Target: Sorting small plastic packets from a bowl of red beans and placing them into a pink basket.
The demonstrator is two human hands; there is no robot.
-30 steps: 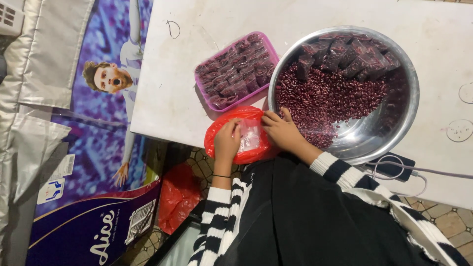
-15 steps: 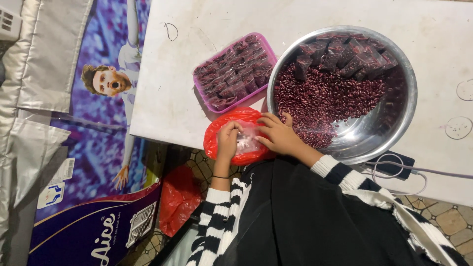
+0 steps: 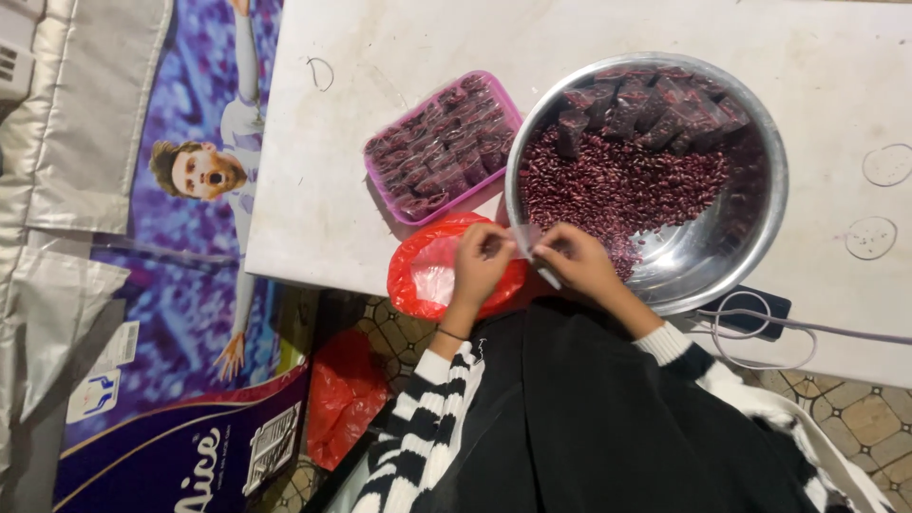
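At counter's near edge: both hands now lifted off red plastic bag [image 3: 423,275].
Left hand [image 3: 483,258]: fingers pinched on small clear plastic pouch [image 3: 528,245].
Right hand [image 3: 576,261]: fingers pinched on pouch, beside steel bowl [image 3: 760,228] of red beans [image 3: 627,185].
Meaning: pouch drawn out, likely ready for filling.

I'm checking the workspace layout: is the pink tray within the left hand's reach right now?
Probably yes. The left hand is just below the pink tray, nothing between, though it is pinching a small clear bag together with the right hand.

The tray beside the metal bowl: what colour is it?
Pink tray, seen in the head view.

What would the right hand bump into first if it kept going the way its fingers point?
Probably the left hand. The right hand points across at it, with a small clear bag pinched between both hands; depth is hard to judge.
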